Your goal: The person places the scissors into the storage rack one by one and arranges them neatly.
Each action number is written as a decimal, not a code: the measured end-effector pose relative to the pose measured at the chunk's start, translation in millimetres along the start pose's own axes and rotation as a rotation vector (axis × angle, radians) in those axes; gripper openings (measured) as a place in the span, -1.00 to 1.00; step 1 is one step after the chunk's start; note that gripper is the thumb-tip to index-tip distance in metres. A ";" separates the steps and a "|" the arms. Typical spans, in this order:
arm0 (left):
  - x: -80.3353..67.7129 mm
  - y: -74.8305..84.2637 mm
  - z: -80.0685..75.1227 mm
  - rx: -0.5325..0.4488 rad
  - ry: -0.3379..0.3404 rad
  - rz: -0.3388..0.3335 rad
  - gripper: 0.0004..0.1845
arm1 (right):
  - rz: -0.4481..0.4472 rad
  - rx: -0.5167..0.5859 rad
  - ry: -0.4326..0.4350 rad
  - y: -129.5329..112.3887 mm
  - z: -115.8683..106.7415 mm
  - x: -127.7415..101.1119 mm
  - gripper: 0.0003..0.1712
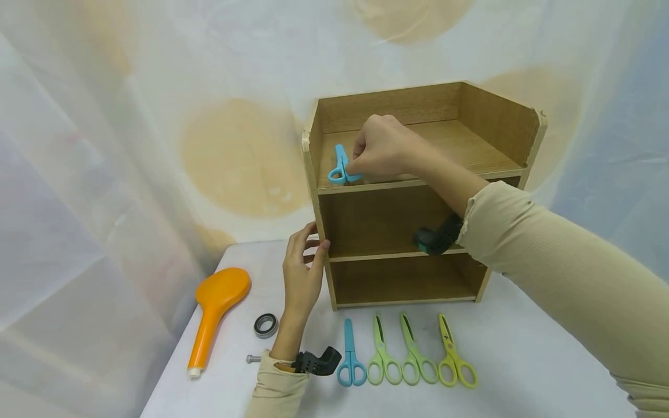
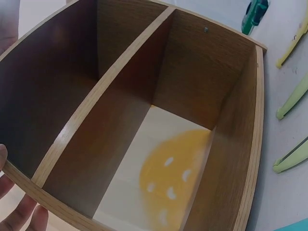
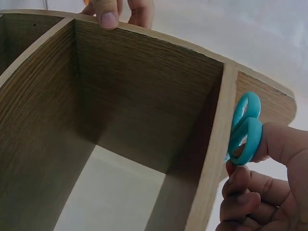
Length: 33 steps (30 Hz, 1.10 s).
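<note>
My right hand (image 1: 387, 146) is over the top tier of a small wooden shelf unit (image 1: 394, 187). Thumb and fingers pinch one handle loop of blue scissors (image 1: 341, 158), whose blades point toward the back. In the right wrist view the scissors' loops (image 3: 258, 139) show beside the top board's front edge. My left hand (image 1: 305, 273) holds the unit's left side panel, thumb at the front edge and fingers along the outer face. The left wrist view shows its fingertips (image 2: 21, 211) by that panel.
In front of the unit lie blue scissors (image 1: 349, 342), two light green pairs (image 1: 380, 345) (image 1: 410, 342) and a yellow pair (image 1: 450, 345). To the left are an orange paddle-shaped object (image 1: 214, 307), a ring bearing (image 1: 265, 325) and a bolt (image 1: 253, 359). A green-handled object (image 2: 252, 17) lies beyond the unit.
</note>
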State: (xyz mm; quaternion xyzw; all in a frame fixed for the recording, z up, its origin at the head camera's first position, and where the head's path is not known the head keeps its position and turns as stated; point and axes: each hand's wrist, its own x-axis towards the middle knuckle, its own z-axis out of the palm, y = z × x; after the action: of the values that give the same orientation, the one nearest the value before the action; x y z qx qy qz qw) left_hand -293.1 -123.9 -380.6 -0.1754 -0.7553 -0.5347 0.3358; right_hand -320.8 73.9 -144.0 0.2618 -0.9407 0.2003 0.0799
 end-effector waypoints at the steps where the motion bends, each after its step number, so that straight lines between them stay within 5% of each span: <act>1: 0.2 0.1 0.2 0.003 0.001 0.001 -0.51 | 0.005 0.003 0.001 -0.2 1.2 1.0 -0.73; 9: -0.4 0.4 1.1 0.008 -0.009 -0.006 -0.52 | 0.035 0.022 0.020 0.4 8.2 6.0 -0.61; 20: -2.0 0.7 2.6 0.003 -0.008 -0.016 -0.51 | 0.002 0.041 0.057 -0.6 18.3 3.3 -0.74; 33: 0.1 2.4 2.5 0.016 -0.010 -0.022 -0.49 | -0.226 0.020 0.227 3.6 21.0 -57.7 -0.85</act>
State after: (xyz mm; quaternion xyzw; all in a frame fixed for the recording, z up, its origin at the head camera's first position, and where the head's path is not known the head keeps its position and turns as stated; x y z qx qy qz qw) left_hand -292.5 -120.7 -379.4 -0.1674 -0.7631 -0.5314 0.3274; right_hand -274.6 94.4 -179.0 0.3424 -0.8881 0.2278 0.2052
